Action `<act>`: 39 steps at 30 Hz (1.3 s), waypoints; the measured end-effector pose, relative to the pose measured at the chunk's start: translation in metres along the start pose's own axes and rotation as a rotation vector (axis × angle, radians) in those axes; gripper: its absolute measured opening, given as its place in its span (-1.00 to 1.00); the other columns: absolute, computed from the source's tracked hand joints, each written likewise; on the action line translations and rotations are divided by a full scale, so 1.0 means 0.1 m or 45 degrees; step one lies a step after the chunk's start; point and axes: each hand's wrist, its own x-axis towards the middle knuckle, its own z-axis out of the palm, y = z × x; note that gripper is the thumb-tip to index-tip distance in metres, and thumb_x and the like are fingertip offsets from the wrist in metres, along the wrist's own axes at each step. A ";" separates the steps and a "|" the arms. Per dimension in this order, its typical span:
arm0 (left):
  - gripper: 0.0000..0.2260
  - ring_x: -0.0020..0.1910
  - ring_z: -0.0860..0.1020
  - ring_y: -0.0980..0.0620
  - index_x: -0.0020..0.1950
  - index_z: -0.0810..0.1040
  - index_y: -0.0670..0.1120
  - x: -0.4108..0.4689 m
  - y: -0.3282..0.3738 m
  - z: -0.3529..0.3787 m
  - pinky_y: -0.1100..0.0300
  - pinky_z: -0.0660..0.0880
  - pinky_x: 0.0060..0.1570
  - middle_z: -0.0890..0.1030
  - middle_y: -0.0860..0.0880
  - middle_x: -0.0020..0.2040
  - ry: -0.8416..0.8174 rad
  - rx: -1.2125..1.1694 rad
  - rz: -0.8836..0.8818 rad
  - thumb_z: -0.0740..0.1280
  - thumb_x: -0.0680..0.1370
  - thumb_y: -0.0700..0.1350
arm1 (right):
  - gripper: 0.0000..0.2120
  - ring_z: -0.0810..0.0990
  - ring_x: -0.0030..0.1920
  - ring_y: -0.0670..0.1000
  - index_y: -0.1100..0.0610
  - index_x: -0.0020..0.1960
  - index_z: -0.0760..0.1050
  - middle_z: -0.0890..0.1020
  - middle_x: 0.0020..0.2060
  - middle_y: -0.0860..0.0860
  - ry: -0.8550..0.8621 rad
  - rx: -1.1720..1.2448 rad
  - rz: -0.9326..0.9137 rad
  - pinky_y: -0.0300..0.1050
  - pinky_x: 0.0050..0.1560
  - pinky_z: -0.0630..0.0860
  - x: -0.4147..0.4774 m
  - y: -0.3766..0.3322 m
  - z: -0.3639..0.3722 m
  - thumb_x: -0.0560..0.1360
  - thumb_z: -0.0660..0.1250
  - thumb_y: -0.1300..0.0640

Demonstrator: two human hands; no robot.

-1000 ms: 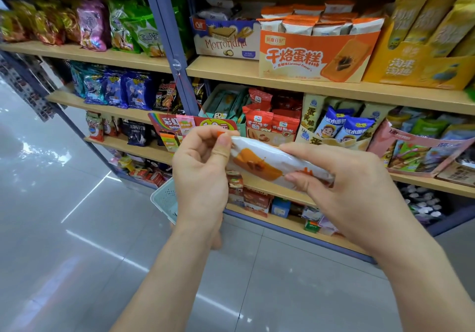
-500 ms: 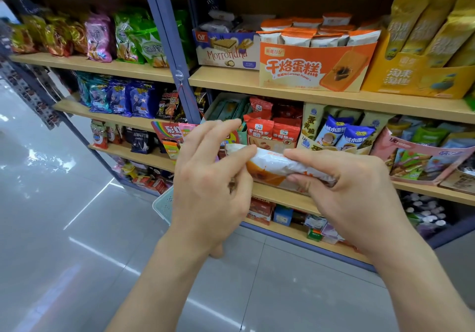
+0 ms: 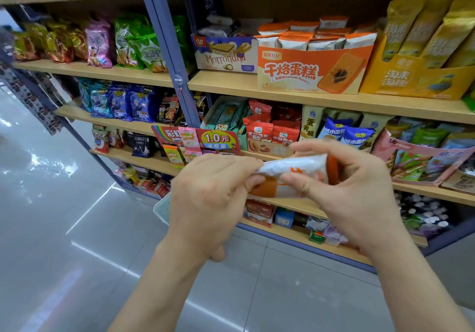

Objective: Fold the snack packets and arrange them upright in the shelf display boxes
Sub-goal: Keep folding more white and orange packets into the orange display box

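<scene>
As the left hand (image 3: 205, 192) pinches one end of a white-and-orange snack packet (image 3: 288, 168), the right hand (image 3: 359, 190) curls its fingers and thumb round the other end. The packet lies crosswise in mid-air between them. Higher up, an orange display box (image 3: 290, 74) on a wooden shelf (image 3: 226, 82) holds matching packets (image 3: 293, 39) upright.

From my end both ends of the snack packet (image 3: 288, 168) are buried, one under the left hand (image 3: 205, 198), one inside the right hand (image 3: 359, 198), so I can't tell how it's creased. The pale basket (image 3: 161, 207) sits mostly behind the left wrist. The yellow display box (image 3: 401, 77) runs off the right edge, and the far-left hanging strips (image 3: 38, 105) are just blur
</scene>
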 end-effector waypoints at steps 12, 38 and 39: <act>-0.85 -0.04 0.63 0.10 0.05 0.68 -0.15 -0.12 -0.04 0.09 0.03 0.58 -0.01 0.67 0.07 -0.04 0.119 -0.287 -0.308 0.38 0.54 -0.17 | -0.75 0.69 -0.06 -0.07 -0.09 -0.06 0.63 0.72 -0.13 -0.13 0.155 0.291 0.019 -0.20 -0.08 0.62 0.01 -0.07 0.16 0.26 0.49 0.04; -0.83 -0.17 0.63 -0.01 -0.25 0.65 0.01 -0.47 -0.86 -0.76 0.07 0.62 -0.25 0.67 -0.03 -0.19 0.902 -1.516 -1.191 0.36 0.48 -0.22 | -0.57 0.55 0.17 -0.08 0.05 0.24 0.56 0.58 0.09 -0.17 -0.205 -0.420 -0.570 0.15 0.07 0.55 0.21 -0.17 1.52 0.39 0.51 0.20; -0.77 -0.17 0.63 -0.01 -0.26 0.65 0.01 -0.49 -0.94 -0.82 0.09 0.61 -0.27 0.67 -0.03 -0.19 0.924 -1.554 -1.209 0.31 0.50 -0.25 | -0.59 0.55 0.16 -0.07 0.05 0.22 0.58 0.57 0.07 -0.18 -0.204 -0.429 -0.579 0.18 0.05 0.55 0.22 -0.19 1.57 0.40 0.51 0.21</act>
